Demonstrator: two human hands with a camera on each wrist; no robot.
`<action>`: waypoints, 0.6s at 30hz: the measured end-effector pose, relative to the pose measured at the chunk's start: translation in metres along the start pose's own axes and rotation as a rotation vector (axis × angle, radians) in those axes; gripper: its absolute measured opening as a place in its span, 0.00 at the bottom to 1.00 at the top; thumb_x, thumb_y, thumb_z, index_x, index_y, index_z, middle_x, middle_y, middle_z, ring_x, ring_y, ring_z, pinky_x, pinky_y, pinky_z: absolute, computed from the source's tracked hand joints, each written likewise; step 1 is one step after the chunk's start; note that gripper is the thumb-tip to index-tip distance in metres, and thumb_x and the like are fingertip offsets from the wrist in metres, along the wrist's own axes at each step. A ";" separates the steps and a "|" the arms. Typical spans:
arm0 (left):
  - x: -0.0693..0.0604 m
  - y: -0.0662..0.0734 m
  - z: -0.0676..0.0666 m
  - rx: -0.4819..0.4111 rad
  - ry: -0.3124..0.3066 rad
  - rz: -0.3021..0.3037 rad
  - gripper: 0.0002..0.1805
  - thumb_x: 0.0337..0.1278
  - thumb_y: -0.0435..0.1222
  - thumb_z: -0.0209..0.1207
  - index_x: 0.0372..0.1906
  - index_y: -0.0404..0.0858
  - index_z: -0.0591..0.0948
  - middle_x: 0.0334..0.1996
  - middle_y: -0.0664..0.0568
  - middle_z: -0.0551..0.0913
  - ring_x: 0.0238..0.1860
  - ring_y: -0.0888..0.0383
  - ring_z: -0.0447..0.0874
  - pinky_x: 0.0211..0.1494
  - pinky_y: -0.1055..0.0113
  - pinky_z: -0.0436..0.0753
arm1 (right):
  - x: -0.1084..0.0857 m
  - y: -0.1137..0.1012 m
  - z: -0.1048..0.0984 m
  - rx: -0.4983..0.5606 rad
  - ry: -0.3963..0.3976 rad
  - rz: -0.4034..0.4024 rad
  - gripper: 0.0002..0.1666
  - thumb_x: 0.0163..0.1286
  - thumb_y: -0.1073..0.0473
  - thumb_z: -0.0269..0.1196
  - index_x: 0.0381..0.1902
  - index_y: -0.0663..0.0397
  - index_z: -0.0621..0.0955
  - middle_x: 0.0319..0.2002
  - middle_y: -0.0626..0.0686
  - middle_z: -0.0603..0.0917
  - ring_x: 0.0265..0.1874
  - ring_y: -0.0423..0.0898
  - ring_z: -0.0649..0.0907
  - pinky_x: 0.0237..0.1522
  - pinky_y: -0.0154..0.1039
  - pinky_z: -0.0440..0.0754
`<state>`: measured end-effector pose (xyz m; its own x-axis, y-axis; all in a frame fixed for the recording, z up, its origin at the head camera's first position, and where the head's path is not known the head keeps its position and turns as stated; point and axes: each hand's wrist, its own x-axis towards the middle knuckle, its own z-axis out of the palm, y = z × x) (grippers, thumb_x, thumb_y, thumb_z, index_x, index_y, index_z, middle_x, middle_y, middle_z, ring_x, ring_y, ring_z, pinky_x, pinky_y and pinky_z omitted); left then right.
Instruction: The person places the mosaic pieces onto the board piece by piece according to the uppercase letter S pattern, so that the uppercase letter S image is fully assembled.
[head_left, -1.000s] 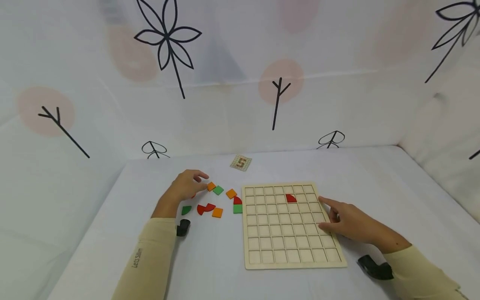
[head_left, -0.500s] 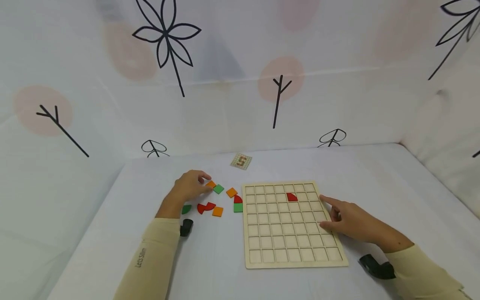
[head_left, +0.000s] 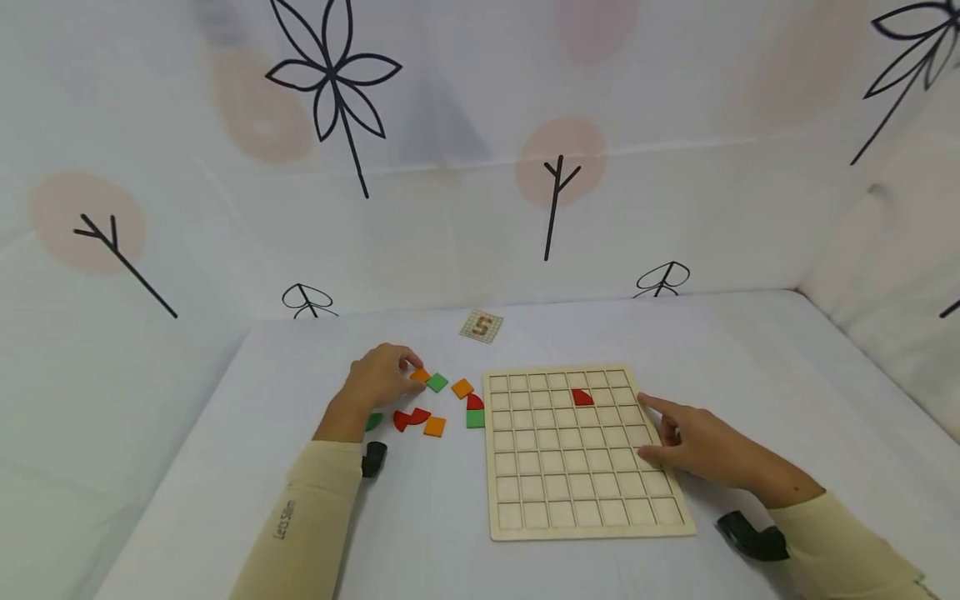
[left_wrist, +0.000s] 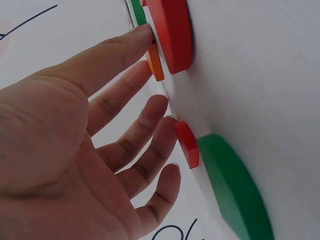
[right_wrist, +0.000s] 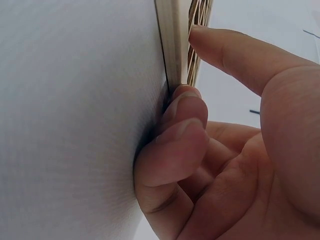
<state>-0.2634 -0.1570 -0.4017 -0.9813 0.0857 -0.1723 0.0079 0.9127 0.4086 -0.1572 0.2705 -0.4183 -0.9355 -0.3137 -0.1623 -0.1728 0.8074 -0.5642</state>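
Observation:
In the head view, my left hand (head_left: 377, 377) is at the left pieces, thumb and index finger at opposite sides of an orange square tile (head_left: 420, 375). The left wrist view shows this orange tile (left_wrist: 156, 62) pinched between thumb and index fingertips, the other fingers of the hand (left_wrist: 75, 130) loosely bent. A green square (head_left: 437, 382) lies just right of it. My right hand (head_left: 708, 446) holds the right edge of the wooden grid board (head_left: 588, 532); in the right wrist view its thumb is on top and curled fingers press the board's side (right_wrist: 172, 40). One red quarter piece (head_left: 582, 397) sits in the grid.
Left of the board lie more orange squares (head_left: 434, 427), a green square (head_left: 476, 418), red quarter pieces (head_left: 419, 416) and a green quarter piece (head_left: 373, 420). A small patterned card (head_left: 482, 326) lies behind the board. A patterned cloth wall (head_left: 450, 233) stands at the back.
My left hand has moved slightly right and its thumb and index finger have closed on the orange tile, which has shifted a little left of the green square. My right hand has stayed at the board's edge.

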 end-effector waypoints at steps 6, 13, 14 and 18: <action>-0.001 0.001 0.001 -0.008 0.009 0.004 0.13 0.58 0.43 0.69 0.46 0.46 0.85 0.48 0.48 0.82 0.51 0.49 0.76 0.64 0.42 0.67 | 0.000 0.000 0.000 -0.006 0.000 0.007 0.53 0.62 0.46 0.72 0.73 0.69 0.62 0.26 0.46 0.73 0.22 0.36 0.69 0.23 0.31 0.68; -0.006 0.011 -0.002 0.103 0.061 0.037 0.16 0.57 0.45 0.69 0.48 0.43 0.84 0.46 0.48 0.83 0.47 0.50 0.79 0.61 0.42 0.69 | 0.000 0.001 0.000 0.027 -0.006 0.006 0.53 0.62 0.47 0.72 0.74 0.70 0.61 0.26 0.46 0.73 0.22 0.36 0.69 0.22 0.31 0.67; -0.007 0.015 -0.003 0.105 0.076 0.046 0.16 0.57 0.45 0.69 0.48 0.43 0.83 0.47 0.49 0.84 0.46 0.50 0.80 0.60 0.43 0.69 | 0.000 0.001 0.000 0.031 -0.008 0.003 0.53 0.62 0.47 0.72 0.74 0.70 0.61 0.26 0.46 0.73 0.22 0.36 0.69 0.22 0.31 0.68; -0.016 0.038 -0.007 0.038 0.134 0.097 0.17 0.58 0.43 0.68 0.50 0.43 0.82 0.48 0.48 0.85 0.45 0.51 0.80 0.60 0.46 0.70 | -0.001 0.001 0.000 0.042 -0.003 -0.002 0.53 0.62 0.47 0.72 0.74 0.69 0.61 0.26 0.46 0.73 0.22 0.36 0.69 0.23 0.31 0.67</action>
<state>-0.2487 -0.1263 -0.3773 -0.9924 0.1224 -0.0117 0.1086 0.9175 0.3827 -0.1563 0.2716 -0.4183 -0.9343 -0.3169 -0.1634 -0.1616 0.7849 -0.5982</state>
